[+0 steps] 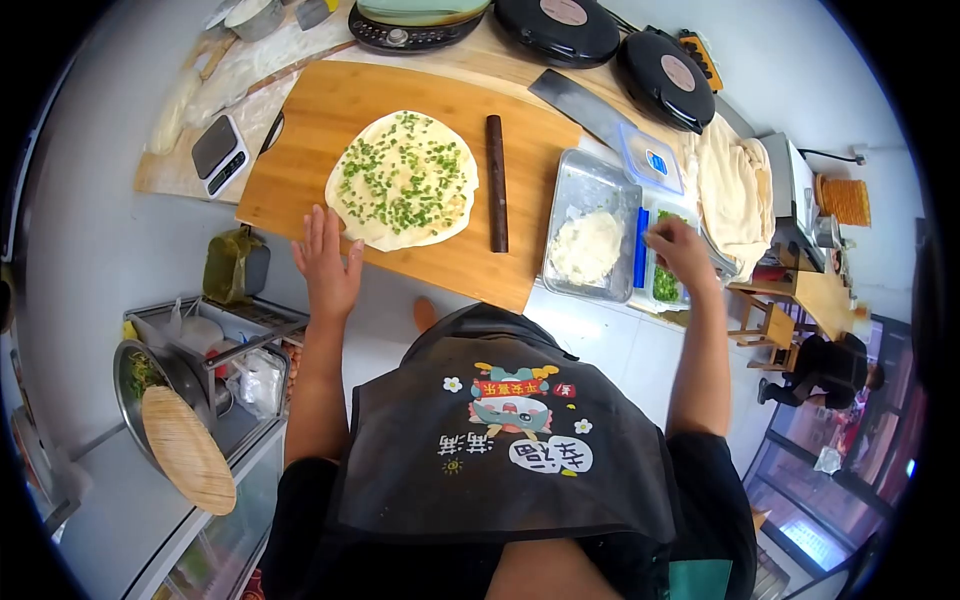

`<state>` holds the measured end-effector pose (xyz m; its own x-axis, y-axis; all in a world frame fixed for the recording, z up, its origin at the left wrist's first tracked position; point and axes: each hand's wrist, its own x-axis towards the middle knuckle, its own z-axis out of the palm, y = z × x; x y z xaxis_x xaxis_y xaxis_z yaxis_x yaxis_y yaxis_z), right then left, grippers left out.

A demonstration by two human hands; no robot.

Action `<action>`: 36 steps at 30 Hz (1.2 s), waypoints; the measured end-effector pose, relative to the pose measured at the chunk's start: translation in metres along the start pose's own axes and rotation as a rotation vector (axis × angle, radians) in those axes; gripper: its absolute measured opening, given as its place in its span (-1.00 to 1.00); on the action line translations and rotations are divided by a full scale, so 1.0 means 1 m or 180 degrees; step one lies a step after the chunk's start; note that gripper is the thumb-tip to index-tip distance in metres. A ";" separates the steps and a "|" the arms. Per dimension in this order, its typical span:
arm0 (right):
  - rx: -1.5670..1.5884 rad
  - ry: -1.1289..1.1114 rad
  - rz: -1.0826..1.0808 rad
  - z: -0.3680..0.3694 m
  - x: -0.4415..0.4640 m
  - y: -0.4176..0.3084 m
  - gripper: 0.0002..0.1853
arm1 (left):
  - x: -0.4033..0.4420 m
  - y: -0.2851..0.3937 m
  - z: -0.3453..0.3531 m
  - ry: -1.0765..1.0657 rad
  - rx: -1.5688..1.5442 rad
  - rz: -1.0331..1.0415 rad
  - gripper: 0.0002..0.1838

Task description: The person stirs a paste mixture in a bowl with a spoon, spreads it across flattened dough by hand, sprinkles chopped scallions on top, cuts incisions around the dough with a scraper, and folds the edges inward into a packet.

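Note:
A thin round sheet of dough (405, 180), strewn with chopped scallions, lies on the wooden board (300, 190). My left hand (330, 268) is open at the board's near edge, its fingertips close to the dough's lower left rim. To the right of the dough a dark rolling pin (497, 185) lies on the board. My right hand (683, 250) is over a clear container of chopped scallions (666, 284), fingers drawn together. Whatever those fingers hold is hidden. Beside that container, a metal tray (560, 255) holds a pale, soft mass (588, 248).
A cleaver (580, 104) and a clear lid (650, 158) lie behind the tray. Black round griddles (665, 78) line the back. Folded dough or cloth (735, 190) sits far right. A scale (220, 155) stands left; a metal bowl (128, 385) is lower left.

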<state>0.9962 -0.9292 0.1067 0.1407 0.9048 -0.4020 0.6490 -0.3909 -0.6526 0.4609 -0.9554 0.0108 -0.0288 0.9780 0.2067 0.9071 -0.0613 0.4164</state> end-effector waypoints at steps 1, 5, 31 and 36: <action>0.0336 -0.0102 -0.0238 0.019 0.009 -0.023 -0.86 | 0.000 -0.002 0.001 -0.0014 -0.0008 -0.0023 -0.30; -0.0156 -0.0506 -0.0821 0.109 0.043 -0.134 -0.74 | 0.004 -0.004 0.001 -0.0088 -0.0025 -0.0046 -0.27; -0.2586 0.0473 -0.2809 0.243 0.038 -0.199 -0.77 | 0.068 0.001 -0.004 -0.0100 0.0224 0.0820 -0.28; -0.1056 -0.0618 -0.2316 0.179 0.043 -0.166 -0.75 | 0.100 0.093 0.018 -0.0009 -0.0326 0.1163 -0.35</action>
<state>0.7609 -0.8557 0.0829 -0.5127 0.8553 -0.0755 0.7194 0.3799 -0.5814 0.5497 -0.8599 0.0547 0.2901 0.8885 0.3556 0.8107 -0.4255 0.4020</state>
